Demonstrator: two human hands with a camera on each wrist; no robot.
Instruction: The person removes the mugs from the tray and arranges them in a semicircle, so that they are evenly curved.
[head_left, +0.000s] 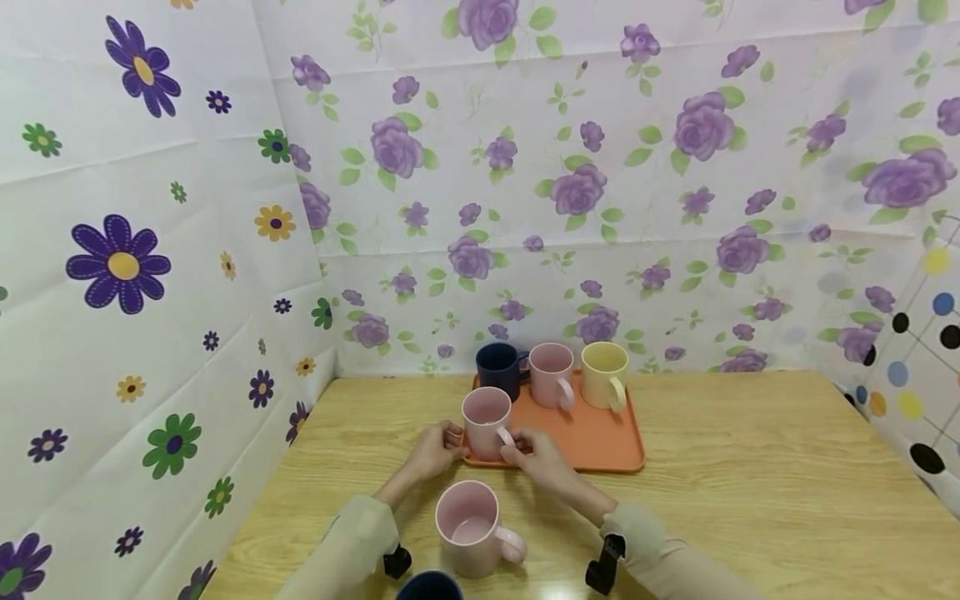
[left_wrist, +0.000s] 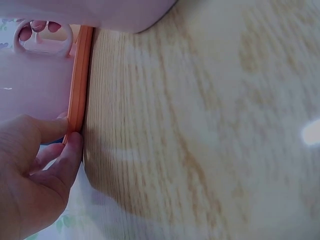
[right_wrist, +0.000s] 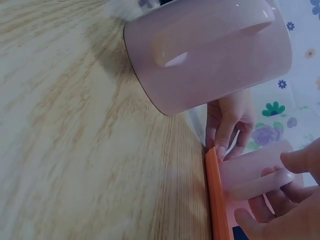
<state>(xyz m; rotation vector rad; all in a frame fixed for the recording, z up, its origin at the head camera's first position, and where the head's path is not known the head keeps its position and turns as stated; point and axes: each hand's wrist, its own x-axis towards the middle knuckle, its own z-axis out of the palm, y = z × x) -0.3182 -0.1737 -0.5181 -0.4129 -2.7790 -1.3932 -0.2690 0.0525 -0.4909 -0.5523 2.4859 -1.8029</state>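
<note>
A pink mug (head_left: 486, 425) stands at the front left of the orange tray (head_left: 585, 442). My left hand (head_left: 435, 450) is at that tray corner; in the left wrist view its thumb and fingers pinch the tray's rim (left_wrist: 79, 90). My right hand (head_left: 538, 458) holds the mug by its handle (right_wrist: 270, 184), with fingers curled through the loop. Behind it on the tray stand a dark blue mug (head_left: 498, 367), a second pink mug (head_left: 551, 371) and a yellow mug (head_left: 602, 375).
Another pink mug (head_left: 468, 525) stands on the wooden table (head_left: 735, 483) between my forearms. The rim of a dark blue mug (head_left: 429, 587) shows at the bottom edge. A flowered cloth (head_left: 525, 208) hangs behind the table, and another (head_left: 172, 350) along the left.
</note>
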